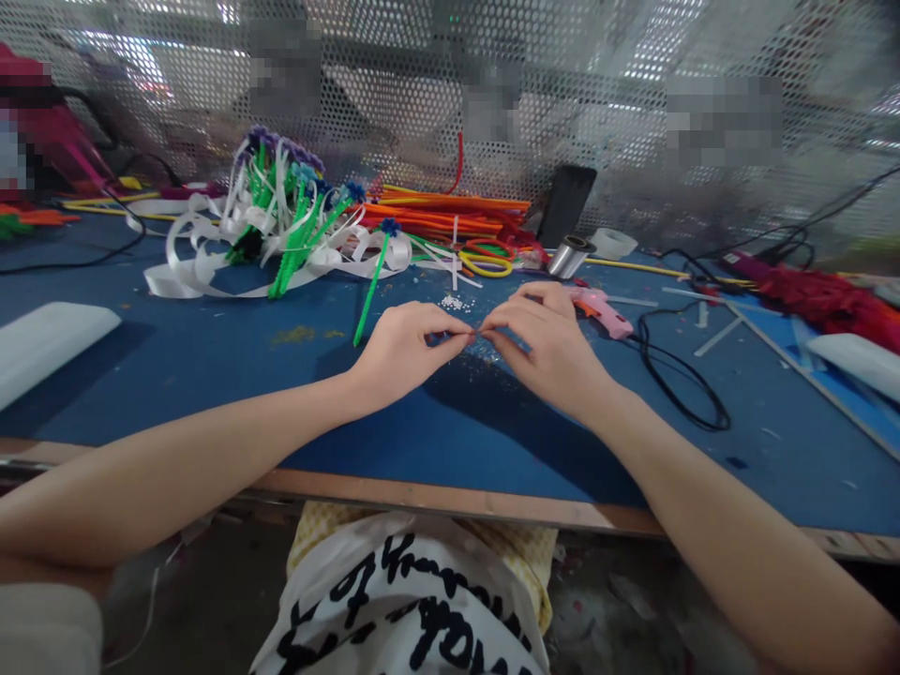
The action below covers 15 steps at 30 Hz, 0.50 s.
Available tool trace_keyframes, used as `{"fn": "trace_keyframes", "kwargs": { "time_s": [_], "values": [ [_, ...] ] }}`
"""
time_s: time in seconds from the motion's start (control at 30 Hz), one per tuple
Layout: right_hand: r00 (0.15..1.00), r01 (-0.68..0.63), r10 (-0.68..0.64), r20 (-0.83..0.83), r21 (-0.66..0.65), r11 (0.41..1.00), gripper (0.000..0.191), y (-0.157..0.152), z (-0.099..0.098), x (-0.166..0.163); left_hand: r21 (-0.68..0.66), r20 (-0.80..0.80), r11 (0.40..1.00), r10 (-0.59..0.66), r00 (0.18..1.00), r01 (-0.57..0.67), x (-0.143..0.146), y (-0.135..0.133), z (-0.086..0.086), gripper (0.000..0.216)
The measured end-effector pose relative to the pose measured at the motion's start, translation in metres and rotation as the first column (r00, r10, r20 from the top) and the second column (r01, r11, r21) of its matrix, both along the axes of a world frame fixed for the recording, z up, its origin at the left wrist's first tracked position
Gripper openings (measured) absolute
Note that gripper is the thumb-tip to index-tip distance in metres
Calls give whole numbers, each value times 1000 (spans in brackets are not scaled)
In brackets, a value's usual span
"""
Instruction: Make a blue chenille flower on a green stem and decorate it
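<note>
Right up to the little white beads (457, 303) now, my two hands meeting just in front of them! My left hand (397, 352) is pinched, thumb to forefinger, and my right hand (555, 352) pinches too, fingertips against fingertips; whether anything sits between, I can't tell. Left of the beads lies a green stem (371, 289) with a blue tuft (390, 227); right of them, the pink glue gun (605, 313); behind them, a bundle of orange strips (442, 220)!

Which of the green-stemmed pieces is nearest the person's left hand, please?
The blue-topped green stem lying singly beside the left hand; the others are bunched farther away among white ribbon.
</note>
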State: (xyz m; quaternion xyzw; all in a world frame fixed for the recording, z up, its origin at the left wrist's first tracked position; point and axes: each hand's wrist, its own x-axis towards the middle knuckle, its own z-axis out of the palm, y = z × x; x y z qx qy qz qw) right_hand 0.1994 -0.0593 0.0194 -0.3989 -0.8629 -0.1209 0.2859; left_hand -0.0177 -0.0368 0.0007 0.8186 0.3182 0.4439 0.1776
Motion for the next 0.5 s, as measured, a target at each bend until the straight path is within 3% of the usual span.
{"fn": "trace_keyframes", "kwargs": {
  "time_s": [0.17, 0.33, 0.4, 0.5],
  "values": [
    [996, -45, 40, -75, -55, 997, 12, -3, -1, -3, -276, 19, 961, -27, 999, 31, 2, -1, -1, 16],
    [941, -66, -26, -339, -257, 964, 10, -3, -5, -10, -389, 43, 919, -50, 998, 63, 4, -2, 2, 17],
    [867, -106, -115, -485, -404, 908, 11, -2, -7, -12, -432, 74, 899, -51, 996, 79, 5, -2, 2, 17],
    [705, -284, -226, -672, -559, 779, 19, -1, -10, -14, -504, 155, 855, -47, 987, 120, 6, -3, 1, 16]
  ]
}}
